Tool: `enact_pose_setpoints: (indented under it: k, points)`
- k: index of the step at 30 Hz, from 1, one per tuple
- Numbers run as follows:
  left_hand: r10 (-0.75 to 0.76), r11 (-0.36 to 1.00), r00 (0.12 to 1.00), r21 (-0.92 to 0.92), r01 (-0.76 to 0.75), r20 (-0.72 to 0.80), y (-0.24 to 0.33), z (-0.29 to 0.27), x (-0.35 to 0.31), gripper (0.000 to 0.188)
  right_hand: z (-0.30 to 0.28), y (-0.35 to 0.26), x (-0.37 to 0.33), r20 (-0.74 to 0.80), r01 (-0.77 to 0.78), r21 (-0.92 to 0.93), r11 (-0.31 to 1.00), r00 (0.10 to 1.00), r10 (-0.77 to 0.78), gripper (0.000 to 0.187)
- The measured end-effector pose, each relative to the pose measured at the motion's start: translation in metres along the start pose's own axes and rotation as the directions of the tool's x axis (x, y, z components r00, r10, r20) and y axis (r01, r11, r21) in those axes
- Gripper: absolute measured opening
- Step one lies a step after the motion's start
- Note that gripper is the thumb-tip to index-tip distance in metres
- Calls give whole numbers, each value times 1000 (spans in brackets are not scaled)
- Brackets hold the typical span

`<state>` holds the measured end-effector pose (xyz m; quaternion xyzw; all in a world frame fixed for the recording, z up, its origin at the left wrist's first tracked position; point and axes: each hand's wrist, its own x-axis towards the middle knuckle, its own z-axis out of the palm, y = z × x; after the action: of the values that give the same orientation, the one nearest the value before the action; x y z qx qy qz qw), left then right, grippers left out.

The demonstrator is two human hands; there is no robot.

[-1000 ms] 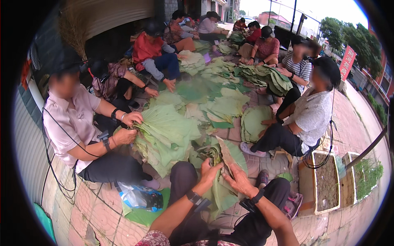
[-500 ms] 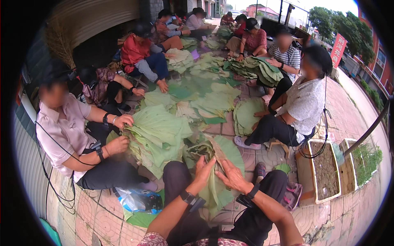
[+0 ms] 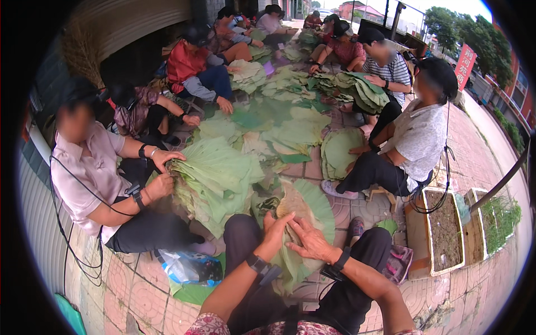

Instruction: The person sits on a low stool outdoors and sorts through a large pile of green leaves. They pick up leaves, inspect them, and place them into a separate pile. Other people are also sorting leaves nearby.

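A bundle of large lotus leaves [image 3: 315, 207], green with a dry tan one folded over the top, stands between my knees. My left hand [image 3: 274, 233] grips its near left side, fingers reaching up to the folded edge. From the right, my right hand [image 3: 310, 239] cups the leaves, thumb apart from the fingers. The fingertips of both hands meet at the top of the fold. The leaf parts beneath my palms are hidden. Just to the left, a person's hands [image 3: 163, 170] hold a thick fan of lotus leaves [image 3: 218, 176] by the stem end.
More lotus leaves [image 3: 293, 131] cover the paving ahead, with people seated along both sides. At right, a person touches a round leaf stack [image 3: 336, 156]. Foam planters [image 3: 441, 234] stand at the right. A plastic bag [image 3: 187, 269] lies by my left leg, a pink shoe [image 3: 399, 262] by my right.
My right hand has moved left and closed in over the leaves, its fingertips now meeting my left hand's. The tan leaf is folded further between them.
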<state>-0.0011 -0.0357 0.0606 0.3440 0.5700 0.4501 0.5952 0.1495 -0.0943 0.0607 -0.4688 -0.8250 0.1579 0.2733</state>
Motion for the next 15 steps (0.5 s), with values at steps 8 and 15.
enact_pose_setpoints:
  k: [8,15]
  points:
    - [144,989,988,-36,-142,57,-20,-18,25,32,3,-1,4,4,-30,182,983,1000,30,56]
    - [483,817,854,252,-519,193,-15,-21,13,43,-26,16,5,-148,-385,446,808,858,491,32]
